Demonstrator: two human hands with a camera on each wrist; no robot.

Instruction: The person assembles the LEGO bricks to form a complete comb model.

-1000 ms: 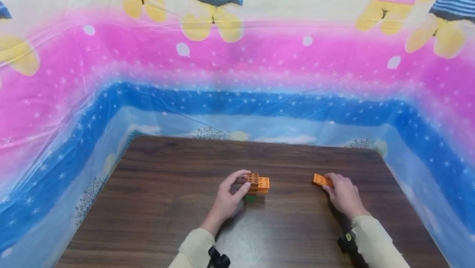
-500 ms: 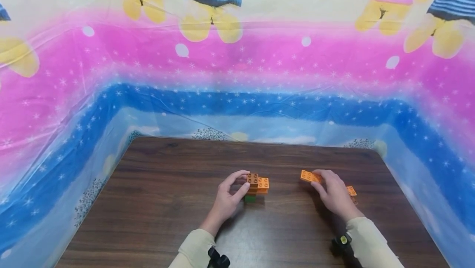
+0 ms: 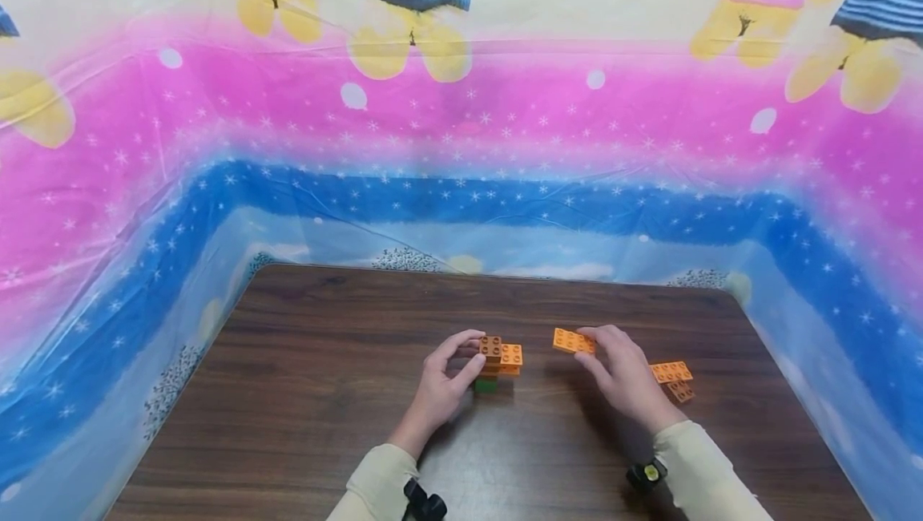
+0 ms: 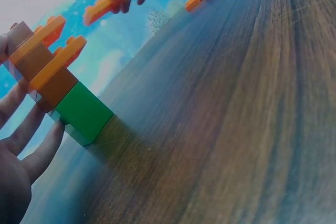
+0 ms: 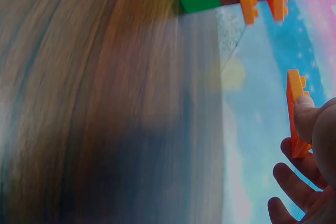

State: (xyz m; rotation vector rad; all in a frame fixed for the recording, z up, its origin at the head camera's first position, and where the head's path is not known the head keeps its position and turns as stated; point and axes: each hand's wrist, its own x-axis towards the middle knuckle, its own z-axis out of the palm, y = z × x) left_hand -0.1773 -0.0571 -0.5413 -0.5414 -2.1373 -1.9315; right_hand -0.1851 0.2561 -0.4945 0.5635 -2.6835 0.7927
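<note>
Right hand (image 3: 622, 373) is raised above the tabletop (image 3: 346, 401), thumb and fingers pinched on one end of a flat orange plate (image 3: 570, 341). The plate's free end points toward the tower (image 3: 496, 361), studs up, with a gap between the two. The right wrist view shows the other fingers loosely bent below the plate.

Left hand (image 3: 441, 383) holds the tower from its left side — thumb and forefinger are at the top, and the lower fingers lie along the stack down to the green block (image 4: 86, 113). That block stands on the tabletop as the base; above it brown blocks (image 4: 32, 62) alternate with two orange layers (image 4: 59, 63) that jut out to the right, and a brown one tops it all.

Beyond the right wrist lie a loose orange plate (image 3: 671, 372) and a small brown piece (image 3: 681, 391), close together; whether they touch is hard to tell.
</note>
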